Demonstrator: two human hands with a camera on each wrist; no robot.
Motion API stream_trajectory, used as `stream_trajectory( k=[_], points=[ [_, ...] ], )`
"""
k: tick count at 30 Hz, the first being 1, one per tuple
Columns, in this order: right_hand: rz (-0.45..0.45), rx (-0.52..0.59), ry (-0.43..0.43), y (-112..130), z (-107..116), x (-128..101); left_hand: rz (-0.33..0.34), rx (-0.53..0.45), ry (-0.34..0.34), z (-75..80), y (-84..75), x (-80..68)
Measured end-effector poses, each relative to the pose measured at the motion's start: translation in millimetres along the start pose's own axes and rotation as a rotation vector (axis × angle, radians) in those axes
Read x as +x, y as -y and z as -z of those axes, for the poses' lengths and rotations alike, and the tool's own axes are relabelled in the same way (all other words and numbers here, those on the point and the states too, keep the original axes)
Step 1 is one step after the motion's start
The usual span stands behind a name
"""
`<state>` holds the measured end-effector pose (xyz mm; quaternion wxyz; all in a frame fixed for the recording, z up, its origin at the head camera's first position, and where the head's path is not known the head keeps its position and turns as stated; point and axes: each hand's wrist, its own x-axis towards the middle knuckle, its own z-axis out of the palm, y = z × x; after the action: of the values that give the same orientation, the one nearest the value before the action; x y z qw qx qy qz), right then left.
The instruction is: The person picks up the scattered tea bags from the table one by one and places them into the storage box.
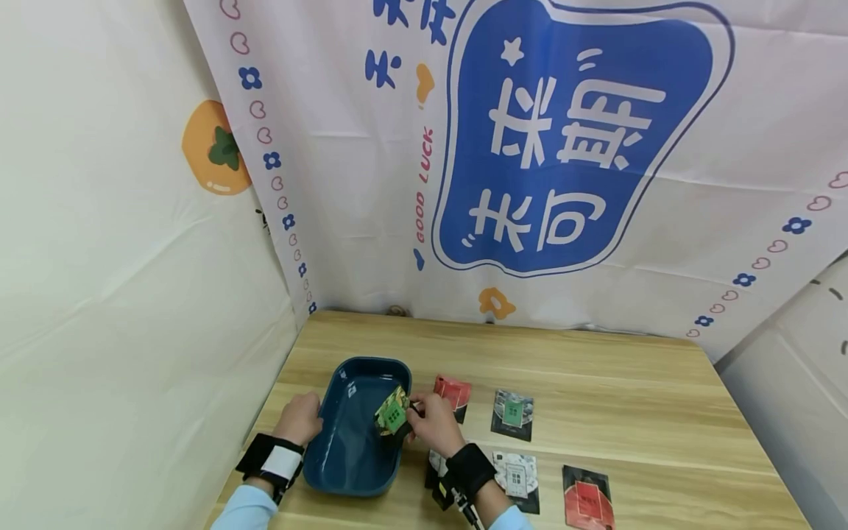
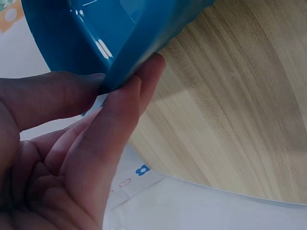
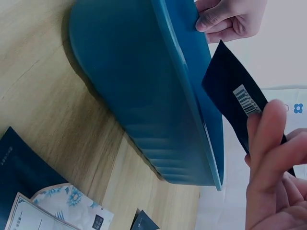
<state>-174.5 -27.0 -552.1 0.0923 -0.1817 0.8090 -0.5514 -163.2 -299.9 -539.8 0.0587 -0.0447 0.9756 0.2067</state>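
A dark blue rectangular tub (image 1: 354,460) with rounded corners stands on the table's left side. My left hand (image 1: 299,419) pinches its left rim, thumb inside and fingers outside, as the left wrist view shows at the tub's edge (image 2: 139,45). Over the tub's right side, my right hand (image 1: 437,427) pinches a small flat packet (image 1: 392,414) with a green and yellow patterned front. The right wrist view shows this packet's dark back (image 3: 230,86) with a white barcode label, tilted above the tub's rim. No other packet shows inside the tub.
Several similar packets lie on the wooden table (image 1: 649,412) right of the tub: a red one (image 1: 457,394), a green-labelled one (image 1: 513,412), a white-patterned one (image 1: 517,475), and a red-and-black one (image 1: 588,500). Another (image 1: 433,464) is partly hidden beneath my right wrist. Printed cloth (image 1: 371,280) hangs behind.
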Motion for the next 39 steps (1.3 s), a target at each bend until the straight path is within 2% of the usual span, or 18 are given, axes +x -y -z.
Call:
stream_trajectory(
  k=[5, 16, 22, 29, 36, 39],
  points=[
    [-0.016, 0.049, 0.015, 0, 0, -1, 0.002, -0.003, 0.003, -1.4, 1.0, -0.5],
    [0.016, 0.026, -0.002, 1, -4, -4, 0.004, -0.014, 0.008, -7.4, 2.6, -2.6],
    [0.044, -0.075, -0.078, -4, -2, -4, -0.002, -0.013, 0.021, -8.5, 0.3, -2.2],
    [0.076, -0.150, -0.166, -18, 23, -7, -0.027, -0.029, 0.011, -5.3, -0.5, -1.0],
    [-0.056, -0.179, -0.235, -38, 55, -16, -0.033, -0.033, -0.009, -1.8, 1.5, 0.6],
    [-0.071, -0.170, -0.273, -45, 66, -18, -0.039, -0.036, -0.014, -1.6, 1.7, 1.0]
  ],
)
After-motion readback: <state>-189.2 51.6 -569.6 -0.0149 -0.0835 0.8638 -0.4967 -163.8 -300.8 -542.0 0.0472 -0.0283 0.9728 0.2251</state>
